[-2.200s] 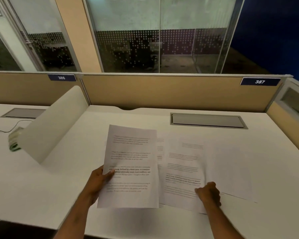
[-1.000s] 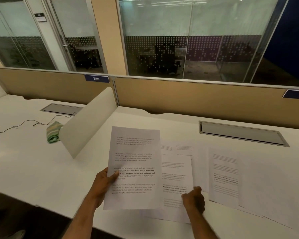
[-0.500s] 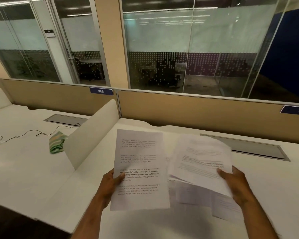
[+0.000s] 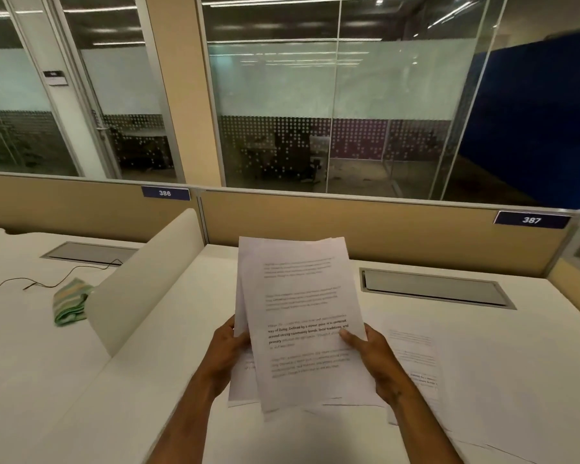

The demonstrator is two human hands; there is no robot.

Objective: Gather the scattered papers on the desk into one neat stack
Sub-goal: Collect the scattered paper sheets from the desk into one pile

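1. Fingers first, from the head view, the only view I have: the left hand [image 4: 226, 354] has its fingers [image 4: 240, 339] curled round the left edge of the held sheets [image 4: 302, 316], and the right hand [image 4: 370, 354] has its thumb laid on the printed face with the rest of its fingers hidden behind. Both hands are clamped on paper.

2. I read the two-sided hold as a way to keep the sheets from sagging. They stand tilted up off the table [image 4: 188, 329] and face the camera.

3. The bundle is not square. A rear sheet [image 4: 240, 262] shows past the front one along the top and left, so the edges are fanned. I judge the hands sit at mid-height on the sides so the bundle can be dropped on its lower edge and tapped level.

4. More loose sheets [image 4: 412, 360] lie flat on the table just right of the right hand, partly overlapping each other. Another sheet [image 4: 243, 383] shows below the left hand; I cannot tell whether it is held or lying flat. By my reckoning the task is partway: some paper is in hand and some is left to collect.

5. Left of the curved white divider [image 4: 141, 279], on the neighbouring table, a folded green cloth [image 4: 69, 303] and a thin cable [image 4: 47, 276] lie well apart from the papers and play no part.

6. The risk I see is a sheet slipping while one hand lets go to reach.
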